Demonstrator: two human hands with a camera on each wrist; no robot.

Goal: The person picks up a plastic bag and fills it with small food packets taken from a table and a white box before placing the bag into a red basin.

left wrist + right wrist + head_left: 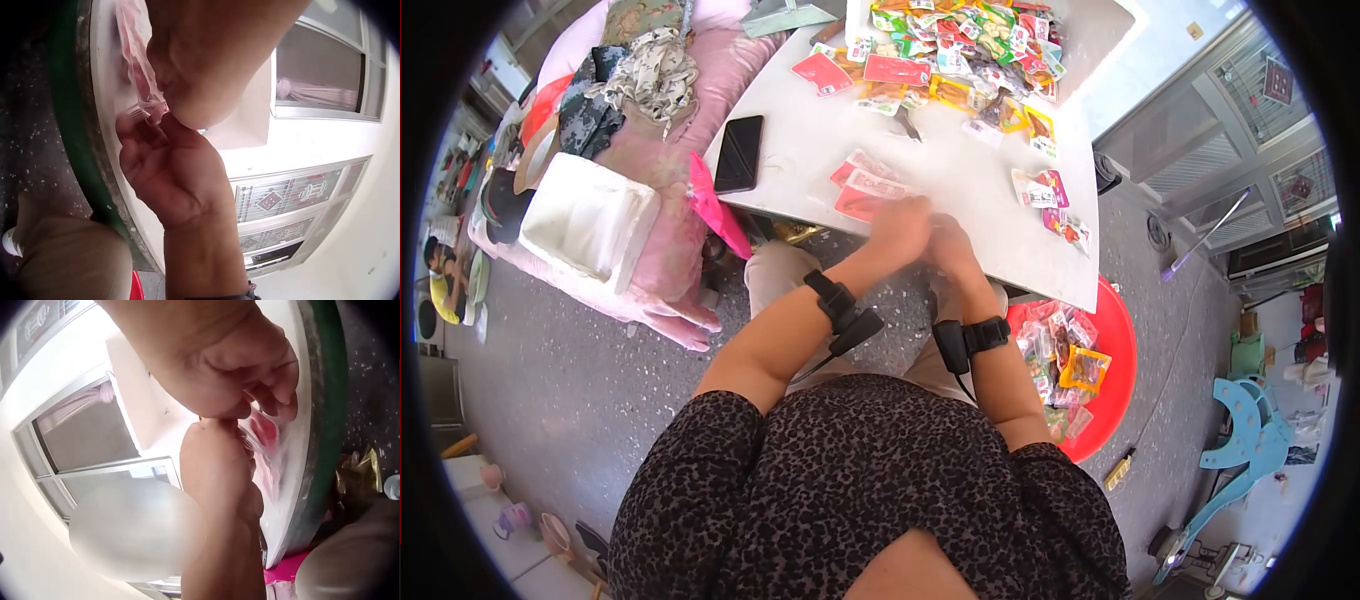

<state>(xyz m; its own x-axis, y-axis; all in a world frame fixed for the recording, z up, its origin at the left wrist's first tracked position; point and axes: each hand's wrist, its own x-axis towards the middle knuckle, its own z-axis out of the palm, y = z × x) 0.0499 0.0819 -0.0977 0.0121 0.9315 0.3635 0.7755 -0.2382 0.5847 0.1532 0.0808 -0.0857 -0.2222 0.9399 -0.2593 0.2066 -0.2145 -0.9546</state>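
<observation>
The table (800, 135) has a smooth white top, and the left wrist view shows a worn, dark edge (105, 181) with a green band beside it. A loose heap (970, 45) of glossy pouches, green, yellow and red, crowds the far end, creased and catching the light; nearer, at the right side, lie a few purple-and-white pouches (1050, 200). A flat black phone (740, 153) with rounded corners rests at the left. Beside the table stand a bed (730, 65) with a soft pink cover, a boxy white foam box (585, 215) on it, and a round red plastic basin (1124, 345) filled with crinkled pouches, all over a speckled grey floor (640, 390). The packet (873, 195) lies over the table's near edge area, reaching leftward from the hands: pinkish red and white, slim and oblong, sheathed in thin, shiny clear film that gathers into fine wrinkles at the held end. Just beyond it is a similar pink packet (857, 162). The left hand (900, 235) is closed, fingers curled round that end, though they are partly hidden; the right hand (950, 248) meets it there, almost closed, its thumb and bent fingers pinching the film.
</observation>
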